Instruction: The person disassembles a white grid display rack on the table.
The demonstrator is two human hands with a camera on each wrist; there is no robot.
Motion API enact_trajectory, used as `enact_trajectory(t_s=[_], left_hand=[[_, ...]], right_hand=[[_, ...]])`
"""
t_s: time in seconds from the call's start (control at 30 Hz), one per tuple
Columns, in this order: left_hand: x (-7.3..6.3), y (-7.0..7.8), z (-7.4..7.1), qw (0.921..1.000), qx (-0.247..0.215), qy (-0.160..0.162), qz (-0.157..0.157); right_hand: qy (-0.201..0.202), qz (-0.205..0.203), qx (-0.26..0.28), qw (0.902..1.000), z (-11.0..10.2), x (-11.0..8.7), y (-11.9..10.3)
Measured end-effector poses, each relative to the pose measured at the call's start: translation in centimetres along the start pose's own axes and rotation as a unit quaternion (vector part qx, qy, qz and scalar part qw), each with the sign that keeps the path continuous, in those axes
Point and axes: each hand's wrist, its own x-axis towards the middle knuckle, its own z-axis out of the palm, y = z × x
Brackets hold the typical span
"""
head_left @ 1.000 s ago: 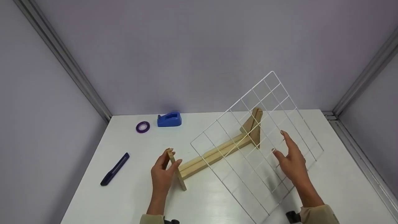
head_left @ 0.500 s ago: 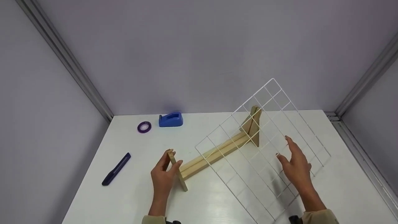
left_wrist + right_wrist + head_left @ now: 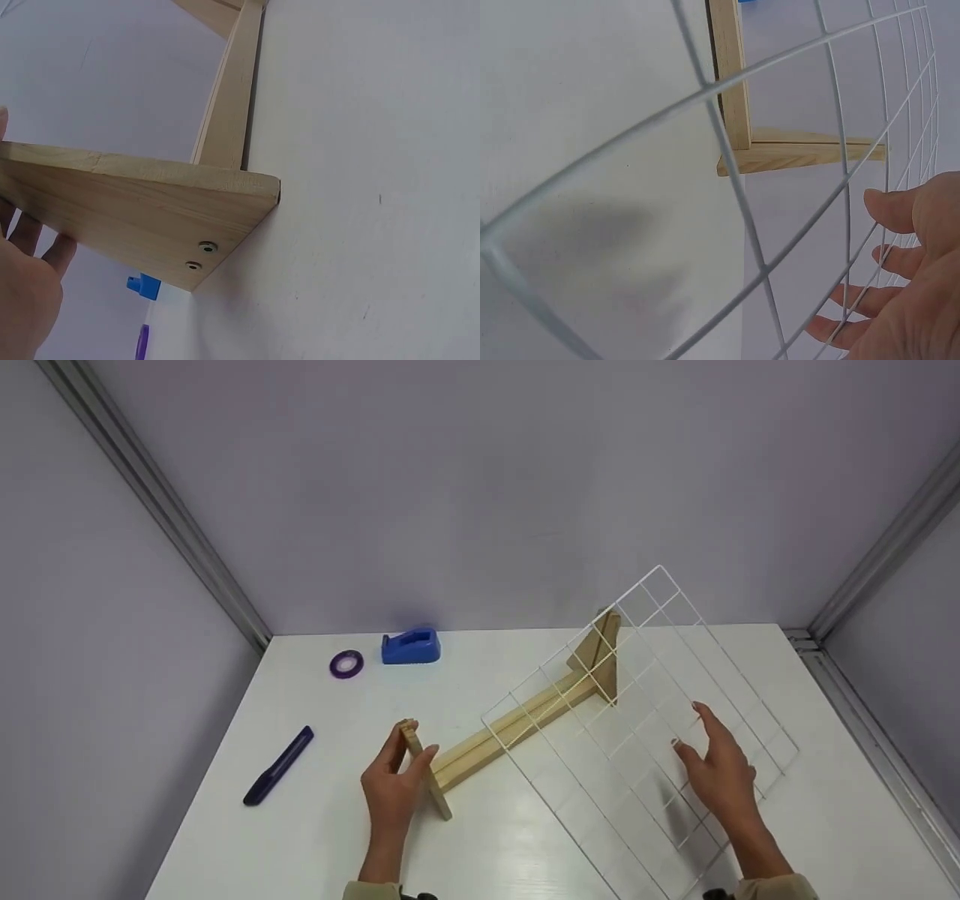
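My left hand [image 3: 391,791] pinches the upright end board of a wooden stand [image 3: 517,726], thumb on one face and fingers on the other. Close up in the left wrist view, that end board [image 3: 142,199] shows two round screw heads near its lower edge. A long grooved beam joins it to a second end piece farther back. My right hand [image 3: 721,780] holds a white wire grid panel [image 3: 616,603], tilted above the table and partly in front of the stand. In the right wrist view, thumb and fingers reach around the grid's wires [image 3: 707,90].
A blue tape dispenser [image 3: 411,648] stands at the back of the white table [image 3: 337,840]. Near it lies a purple tape roll [image 3: 346,664]. A dark blue box cutter [image 3: 278,766] lies at the left. Grey panel walls rise behind and at both sides.
The right hand and the grid panel have moved down and slightly right in the head view. The stand's far end has swung a little left. My left hand keeps its grip on the end board.
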Motion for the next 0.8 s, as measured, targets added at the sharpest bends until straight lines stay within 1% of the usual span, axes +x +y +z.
enact_trajectory(t_s=[0.3, 0.57, 0.8], left_hand=[[-0.2, -0.2, -0.1, 0.9999, 0.008, 0.013, -0.002], [-0.5, -0.2, -0.1, 0.9992, 0.013, 0.034, -0.013], [-0.8, 0.1, 0.1, 0.9984, 0.019, 0.049, -0.021]], right_hand=[[-0.006, -0.001, -0.025, 0.9997, 0.3, -0.5, 0.9], [-0.011, -0.01, -0.042, 0.999, 0.6, -0.4, 1.3], [-0.036, -0.001, -0.053, 0.998, 0.7, -0.2, 1.9]])
